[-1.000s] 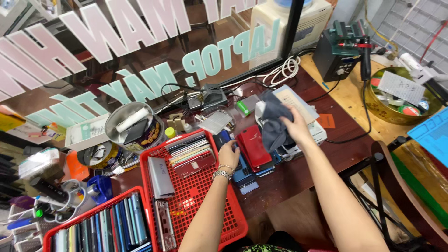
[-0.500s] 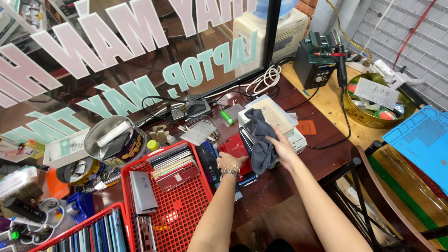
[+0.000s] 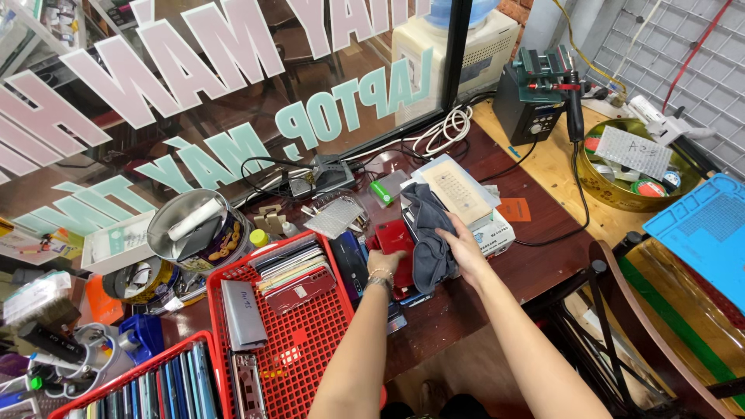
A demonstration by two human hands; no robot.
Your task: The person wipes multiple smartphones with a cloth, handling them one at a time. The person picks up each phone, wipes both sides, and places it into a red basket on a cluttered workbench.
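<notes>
On the dark red desk (image 3: pixel 535 264), mid-frame, both hands worked one stack. Right hand (image 3: pixel 459 247) was closed around a grey cloth (image 3: pixel 428 233), which draped over the stack and hid most of what lay under it. Left hand (image 3: pixel 386 262) lay flat, fingers loosely curled, on a red phone (image 3: pixel 394 239); can't tell whether it actually gripped it. More phones under the red one, only edges showing, count unclear. Left wrist wore a bracelet (image 3: pixel 379 277).

Red basket (image 3: pixel 310 341) just left of the phone, nearly touching; flat devices stacked inside. Second red basket (image 3: pixel 136 372) cut off by the lower-left frame edge. White box (image 3: pixel 458 190) partly under the cloth. Round tin (image 3: pixel 194 233) and cables crowded the back by the window glass. Open desk only right of the hands, toward the front edge. Blue mat (image 3: pixel 702 229) cut off on the right.
</notes>
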